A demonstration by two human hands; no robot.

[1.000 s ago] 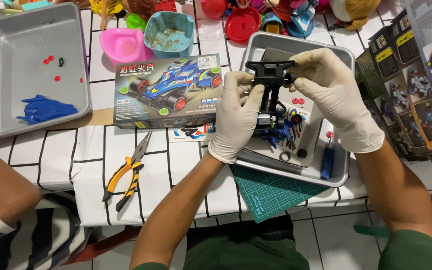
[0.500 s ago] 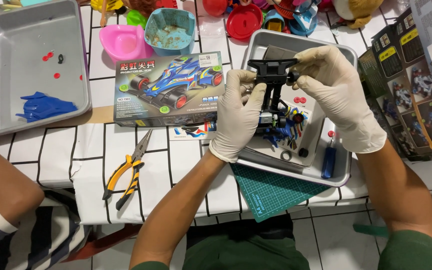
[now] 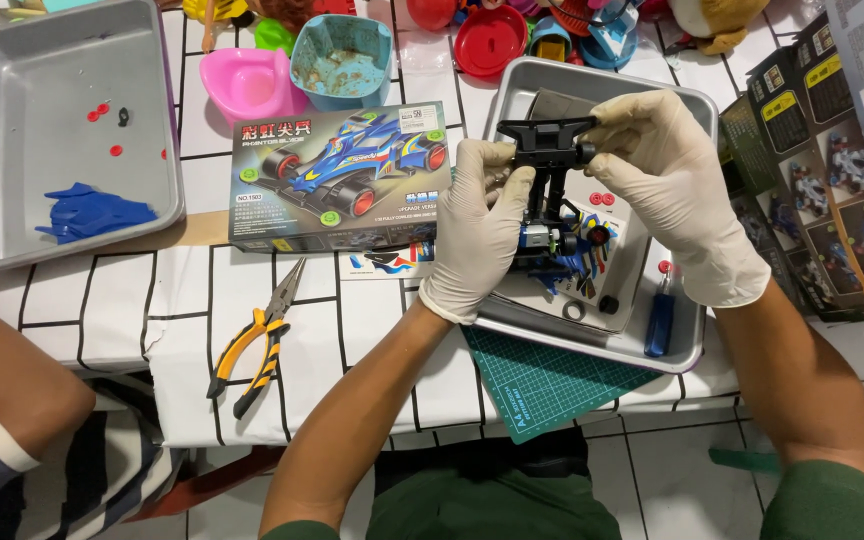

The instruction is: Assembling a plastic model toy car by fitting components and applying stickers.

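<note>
Far left: grey metal tray [image 3: 12, 150] on the tabletop [image 3: 112, 300], holding a blue car body shell [image 3: 92, 212] and a few small red parts [image 3: 102, 110]. Below it, another person's bare forearm [image 3: 12, 385] at the table edge.

Next right: yellow-handled pliers [image 3: 252, 345] lying flat, jaws pointing up toward the toy car box [image 3: 337, 175]. Behind the box, a pink bowl [image 3: 247, 85] and a teal cup [image 3: 342, 55].

Centre: left hand [image 3: 477, 230], white glove, fingers closed on the left side of the black car chassis [image 3: 550, 190]. Chassis is held upright above the second metal tray [image 3: 672, 345], wide bumper end on top, motor and blue bits at the lower end.

Right hand [image 3: 672, 180], also gloved, pinches the top right end of the chassis bumper.

In the tray under the hands: loose small parts, a blue-handled screwdriver [image 3: 660, 320] at the right side. Green cutting mat [image 3: 542, 385] sticks out from beneath the tray at the near edge.

Far right: stack of printed toy cartons [image 3: 832, 190], just beside the tray.
</note>
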